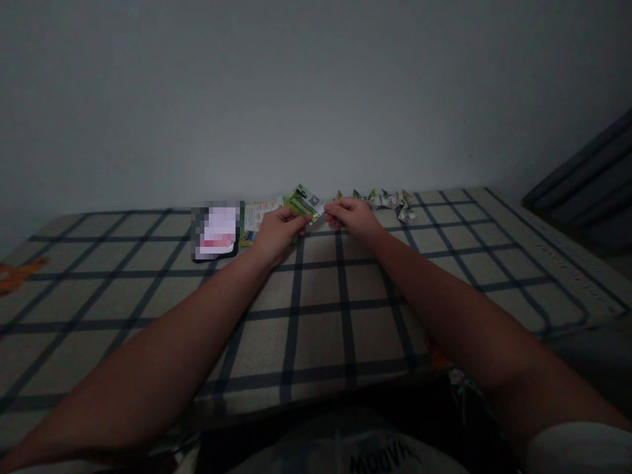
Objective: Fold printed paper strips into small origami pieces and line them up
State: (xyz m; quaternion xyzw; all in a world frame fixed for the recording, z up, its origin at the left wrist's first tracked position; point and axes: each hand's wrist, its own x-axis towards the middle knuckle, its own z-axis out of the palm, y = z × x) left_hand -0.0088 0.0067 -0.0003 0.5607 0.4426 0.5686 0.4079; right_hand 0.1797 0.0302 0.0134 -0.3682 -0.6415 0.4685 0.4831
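Observation:
My left hand (280,232) is closed, pinching a green printed paper (301,199) by its lower edge between thumb and fingers. My right hand (351,216) is also closed, its fingertips pinched at the right corner of the same paper. The sheet is tilted up above the table, and the fingers hide part of it. Beneath and beside my left hand lies another printed sheet (257,214) with green edges and rows of small text. Just beyond my right hand are several small crumpled or folded pieces of printed paper (390,199), in a loose row.
A dark device with a lit, blurred-out screen (217,230) lies left of the sheets. A checked cloth (320,336) covers the table, with an orange patch (22,273) at its left. A plain wall (316,99) rises behind. Dark ridged material (587,178) stands at right.

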